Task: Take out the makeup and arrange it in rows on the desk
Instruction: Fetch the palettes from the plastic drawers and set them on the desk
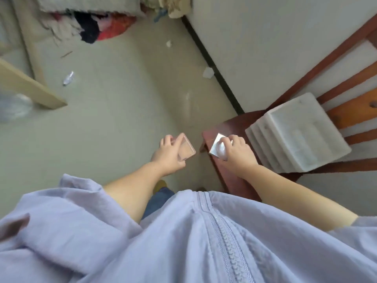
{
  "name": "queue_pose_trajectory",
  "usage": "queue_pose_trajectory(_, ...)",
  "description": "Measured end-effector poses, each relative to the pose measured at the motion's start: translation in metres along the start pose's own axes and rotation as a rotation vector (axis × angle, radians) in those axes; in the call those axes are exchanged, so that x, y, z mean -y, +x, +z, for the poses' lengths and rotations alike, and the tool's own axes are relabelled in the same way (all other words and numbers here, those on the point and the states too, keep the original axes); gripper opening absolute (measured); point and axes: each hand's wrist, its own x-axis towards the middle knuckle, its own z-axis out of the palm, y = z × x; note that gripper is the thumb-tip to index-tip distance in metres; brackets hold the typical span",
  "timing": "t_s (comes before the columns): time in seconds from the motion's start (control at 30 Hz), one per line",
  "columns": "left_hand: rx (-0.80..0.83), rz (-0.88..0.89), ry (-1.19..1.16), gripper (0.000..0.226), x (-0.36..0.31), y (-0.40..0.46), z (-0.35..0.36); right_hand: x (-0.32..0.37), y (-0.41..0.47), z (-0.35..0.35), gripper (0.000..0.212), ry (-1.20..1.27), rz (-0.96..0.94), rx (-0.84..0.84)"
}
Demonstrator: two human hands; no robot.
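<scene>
My left hand (168, 154) grips a flat pinkish compact case (186, 147), held over the floor just left of a dark wooden chair. My right hand (236, 151) holds a silvery square case with a rounded clear lid (218, 147) above the front corner of the chair seat (222, 174). A white translucent plastic drawer box (297, 133) stands on the seat, right of my right hand. Whether it holds more makeup cannot be made out through the blur.
The chair back (350, 111) rises at the right against a white wall (265, 37). A pale wooden desk edge (26, 86) juts in at the left. The floor has an empty bottle (68, 78), paper scraps (208, 72) and a heap of clothes (98, 23) at the back.
</scene>
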Motion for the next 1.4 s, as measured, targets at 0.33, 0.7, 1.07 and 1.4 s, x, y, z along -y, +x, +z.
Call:
queue_pose_trajectory(0.33,-0.340,-0.474,-0.279,0.082,0.168,-0.152,0.001,0.219,0.031,-0.004,0.053,-0.212,-0.556,0.013)
queue_pose_trajectory(0.7,-0.529,-0.885,-0.417,0.076,0.392,-0.401,0.039,0.541,-0.065,0.090,0.048,-0.283,-1.051,0.031)
queue_pose_trajectory(1.07,-0.735,-1.214,-0.551,0.069,0.518,-0.550,0.083,0.777,-0.129,0.150,0.048,-0.485,-1.445,0.111)
queue_pose_trajectory(1.4,-0.790,-1.418,-0.684,0.076,0.690,-0.612,0.063,1.010,-0.123,0.197,0.043,-0.604,-1.719,0.145)
